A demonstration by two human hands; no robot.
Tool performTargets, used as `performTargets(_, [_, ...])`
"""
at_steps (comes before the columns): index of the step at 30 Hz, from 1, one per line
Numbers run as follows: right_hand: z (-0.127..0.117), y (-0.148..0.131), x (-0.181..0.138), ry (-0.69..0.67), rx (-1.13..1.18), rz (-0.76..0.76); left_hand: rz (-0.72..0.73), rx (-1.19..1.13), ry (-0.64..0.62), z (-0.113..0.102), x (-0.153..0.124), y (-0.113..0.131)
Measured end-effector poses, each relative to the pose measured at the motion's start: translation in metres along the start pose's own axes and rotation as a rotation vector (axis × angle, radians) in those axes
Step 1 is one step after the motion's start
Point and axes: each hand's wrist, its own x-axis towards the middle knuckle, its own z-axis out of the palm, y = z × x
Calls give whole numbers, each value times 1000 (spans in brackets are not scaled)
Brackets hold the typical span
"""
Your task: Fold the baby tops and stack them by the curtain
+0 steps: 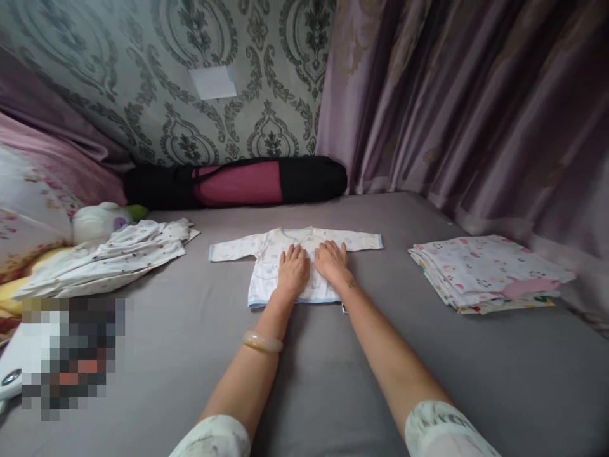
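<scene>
A small white baby shirt [266, 251] with pale blue trim lies spread flat on the grey bed sheet [190, 330], sleeves stretched out to both sides. My left hand [293, 271] rests flat on the shirt's middle, fingers stretched out; a pale bangle sits on that wrist. My right hand [332, 261] lies flat beside it on the shirt, fingers also extended. Neither hand grips anything.
A stack of folded patterned baby clothes [485, 270] sits to the right. A loose pile of white garments [118, 254] and a soft toy [98, 221] lie at left by pillows. A black and pink rolled bag [238, 183] lies along the wallpapered wall; purple curtains [476, 108] hang right.
</scene>
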Motion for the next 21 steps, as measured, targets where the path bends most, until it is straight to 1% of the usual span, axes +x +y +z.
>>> performTargets(3, [-4,6,20,-6,-28,-51,-10,-13,-29,0,1,3])
performTargets(6, [-1,10,36,-87,-34,-71,-38,-31,-97,2,1,4])
performTargets(9, [4,13,43,-133,-27,-97,-45,-49,-108,3,2,5])
performTargets(15, [5,9,49,-164,-37,-111,-52,-113,-38,4,2,5])
performTargets(21, [17,-6,58,-168,-25,-76,-9,-192,109,19,5,-3])
